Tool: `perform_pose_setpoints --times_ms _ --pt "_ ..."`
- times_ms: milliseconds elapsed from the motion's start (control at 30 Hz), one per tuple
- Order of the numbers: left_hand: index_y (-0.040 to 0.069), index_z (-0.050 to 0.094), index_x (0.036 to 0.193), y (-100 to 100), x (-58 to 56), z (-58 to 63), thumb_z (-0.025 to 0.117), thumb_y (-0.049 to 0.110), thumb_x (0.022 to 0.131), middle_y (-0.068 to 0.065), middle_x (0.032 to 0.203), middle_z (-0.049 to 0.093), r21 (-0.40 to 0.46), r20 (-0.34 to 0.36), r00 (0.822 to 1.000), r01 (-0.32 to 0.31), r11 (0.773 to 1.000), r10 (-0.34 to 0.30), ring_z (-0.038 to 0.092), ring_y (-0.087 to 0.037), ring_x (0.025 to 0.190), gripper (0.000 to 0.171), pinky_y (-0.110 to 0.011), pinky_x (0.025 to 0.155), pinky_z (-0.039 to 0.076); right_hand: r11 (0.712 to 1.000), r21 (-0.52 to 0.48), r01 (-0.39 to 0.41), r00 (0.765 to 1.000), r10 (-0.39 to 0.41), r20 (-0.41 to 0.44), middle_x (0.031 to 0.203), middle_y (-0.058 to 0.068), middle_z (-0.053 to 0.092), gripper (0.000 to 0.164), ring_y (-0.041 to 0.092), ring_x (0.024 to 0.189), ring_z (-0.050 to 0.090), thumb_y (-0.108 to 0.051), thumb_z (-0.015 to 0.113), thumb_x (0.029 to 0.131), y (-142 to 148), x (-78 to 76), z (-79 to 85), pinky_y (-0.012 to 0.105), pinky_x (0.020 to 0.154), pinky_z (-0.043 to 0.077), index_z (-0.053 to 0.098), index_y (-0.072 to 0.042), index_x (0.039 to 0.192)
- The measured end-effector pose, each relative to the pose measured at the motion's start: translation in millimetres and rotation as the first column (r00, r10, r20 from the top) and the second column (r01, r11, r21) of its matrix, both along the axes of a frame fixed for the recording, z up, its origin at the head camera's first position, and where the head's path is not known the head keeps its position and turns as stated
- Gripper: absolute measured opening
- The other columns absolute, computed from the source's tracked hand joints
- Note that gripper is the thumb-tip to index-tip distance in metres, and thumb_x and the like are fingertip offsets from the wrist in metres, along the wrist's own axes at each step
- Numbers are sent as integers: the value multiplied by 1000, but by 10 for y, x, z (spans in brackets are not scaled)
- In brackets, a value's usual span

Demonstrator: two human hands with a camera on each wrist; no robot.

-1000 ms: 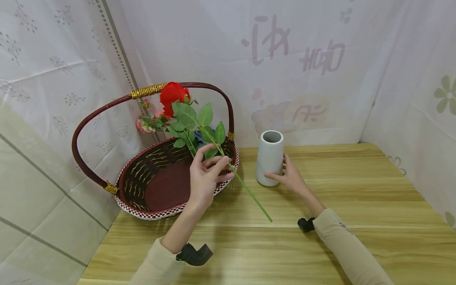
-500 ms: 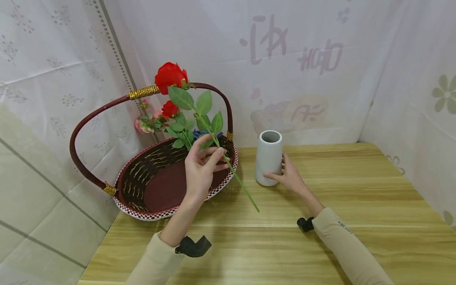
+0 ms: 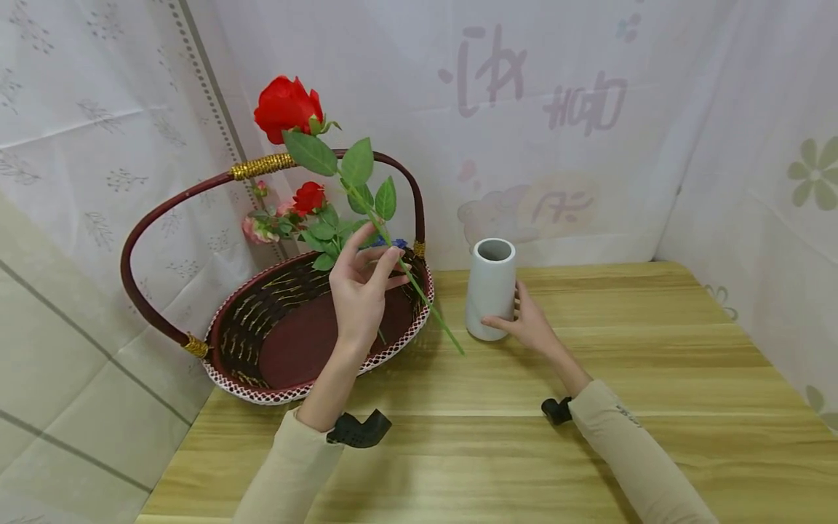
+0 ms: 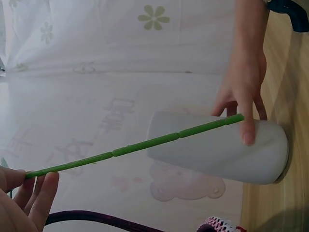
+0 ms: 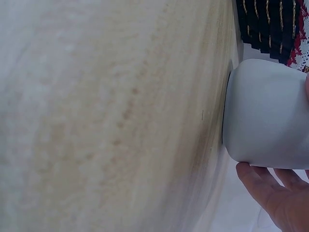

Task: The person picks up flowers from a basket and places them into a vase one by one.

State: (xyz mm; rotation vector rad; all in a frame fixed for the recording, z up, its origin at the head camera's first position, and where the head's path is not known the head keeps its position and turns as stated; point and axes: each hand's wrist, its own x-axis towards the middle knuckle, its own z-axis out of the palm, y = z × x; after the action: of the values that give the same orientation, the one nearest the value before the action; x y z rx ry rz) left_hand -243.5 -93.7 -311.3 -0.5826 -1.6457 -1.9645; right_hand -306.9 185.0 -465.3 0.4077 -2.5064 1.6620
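Note:
A red artificial rose [image 3: 288, 110] with green leaves tilts up to the left over the basket. My left hand [image 3: 358, 295] pinches its green stem [image 4: 145, 143] between thumb and fingers, and the stem's bare end points down to the right, toward the vase. The white vase [image 3: 491, 295] stands upright on the table, its round mouth facing up. Around the lower part of the vase my right hand [image 3: 532, 324] curves, thumb in front and fingers on the right side. In the right wrist view, fingers [image 5: 263, 186] touch the vase wall.
A dark woven basket [image 3: 245, 342] with a tall handle [image 3: 147, 233] stands at the left. In it lie a smaller red flower [image 3: 309, 198], pink flowers [image 3: 260, 230] and a blue flower [image 3: 393, 242]. White curtains hang behind the wooden table [image 3: 471, 451].
The left hand has raised the rose up and to the left, its bloom now above the basket handle and apart from the other flowers. The right hand and vase stay put.

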Motion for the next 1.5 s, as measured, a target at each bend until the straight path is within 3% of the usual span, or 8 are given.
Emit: perform_pose_setpoints --times_ms 300,567,900,1167,1500 --pt "3 55 142 24 -98 127 67 2 97 -6 94 70 28 -52 998 -21 999 22 71 -27 84 46 -39 70 64 1000 -9 -10 1000 10 -1 152 27 37 102 49 134 43 -19 84 86 6 -16 -13 64 107 41 15 -7 160" --pt "2 52 143 85 -190 224 67 3 97 -6 96 72 73 -98 995 -27 997 35 72 -21 83 48 -40 74 63 1000 1 0 1000 0 0 151 27 38 102 49 135 43 -21 84 86 16 -15 -23 64 108 41 15 -7 160" --pt "3 55 142 154 -312 295 66 1 98 -16 97 72 171 -171 982 -49 984 78 72 -23 84 46 -39 75 64 1000 5 4 1000 -4 7 153 28 35 104 51 135 42 -22 84 86 2 -2 -17 64 108 40 13 -7 161" --pt "3 57 139 196 -385 386 65 -2 97 -15 96 72 220 -223 969 -53 974 104 72 -24 84 43 -38 76 63 1000 0 2 1000 -2 -8 150 28 38 101 50 133 44 -19 85 85 0 12 -7 63 106 43 17 -5 160" --pt "-1 59 135 308 -442 408 64 -6 96 -17 95 72 288 -369 920 -22 957 132 72 -32 85 40 -48 77 63 1000 -8 5 1000 -5 -17 149 27 40 102 50 133 45 -19 85 85 -14 17 -20 63 106 43 18 -5 160"
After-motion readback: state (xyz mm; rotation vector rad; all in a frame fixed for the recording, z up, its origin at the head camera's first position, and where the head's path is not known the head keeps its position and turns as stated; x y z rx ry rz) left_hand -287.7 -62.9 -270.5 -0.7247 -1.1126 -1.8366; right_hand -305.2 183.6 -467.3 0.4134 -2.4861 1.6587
